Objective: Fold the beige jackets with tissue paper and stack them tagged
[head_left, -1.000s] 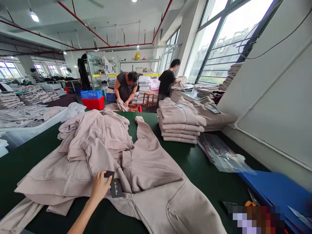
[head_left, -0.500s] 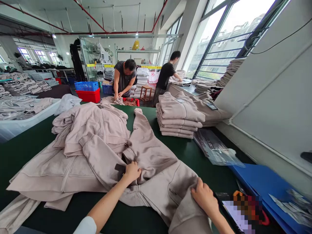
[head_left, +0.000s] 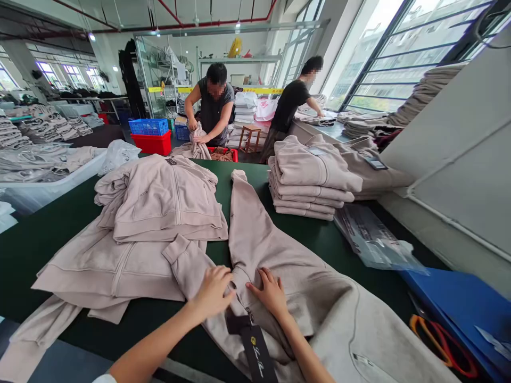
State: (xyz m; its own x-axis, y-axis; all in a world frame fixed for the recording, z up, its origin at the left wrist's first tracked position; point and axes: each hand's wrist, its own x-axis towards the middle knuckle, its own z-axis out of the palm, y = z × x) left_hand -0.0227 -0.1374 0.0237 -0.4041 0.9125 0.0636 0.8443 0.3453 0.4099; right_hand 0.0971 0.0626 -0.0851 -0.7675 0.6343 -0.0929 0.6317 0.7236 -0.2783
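Observation:
A beige zip jacket (head_left: 303,266) lies spread on the dark green table, one sleeve stretched toward the far side. Near its neck, my left hand (head_left: 213,292) has bent fingers closed on the cloth at the collar. My right hand (head_left: 271,295) rests just to the right of it, fingers apart and lying on the fabric. Between my forearms a black hang tag (head_left: 257,351) with gold and white print shows on the jacket. To the left is a heap of similar beige jackets (head_left: 159,197), the upper one folded.
Folded beige garments (head_left: 311,178) form a stack at the back right, beside clear plastic bags (head_left: 379,239). Orange-handled scissors (head_left: 439,340) lie near a blue sheet (head_left: 463,303). Across the table a co-worker (head_left: 215,106) handles cloth; another person (head_left: 293,106) stands by the window.
My right hand has left the jacket's right side and come in beside my left hand at the neck. The jacket lies flatter, and the black tag now shows nearer me. The view has shifted.

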